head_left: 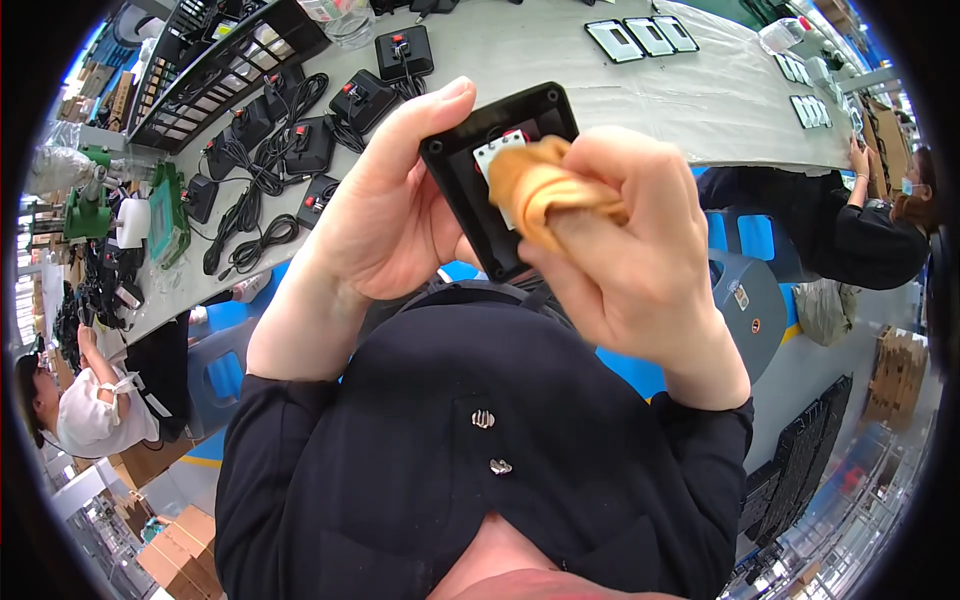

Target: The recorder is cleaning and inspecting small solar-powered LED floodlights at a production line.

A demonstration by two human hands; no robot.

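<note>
Black rectangular plastic housing (497,178), with a white insert showing inside its open face, is held up in the middle of the head view, in front of the person's dark jacket (480,450). Left hand (385,205) is clamped on its left edge, thumb along the far rim. Right hand (630,255) is closed around a bunched tan cloth (545,190), which is pressed onto the housing's right part.

Step in hand, as judged: wiping the housing's inner face. The next move would call for a steady grip while the cloth passes over the remaining corners.

Count: one housing in hand, one cloth. On the grey worktable (640,90) beyond, at least seven similar black units with cords (300,140) lie far left; three flat dark panels (640,38) lie far right, with more further right.
</note>
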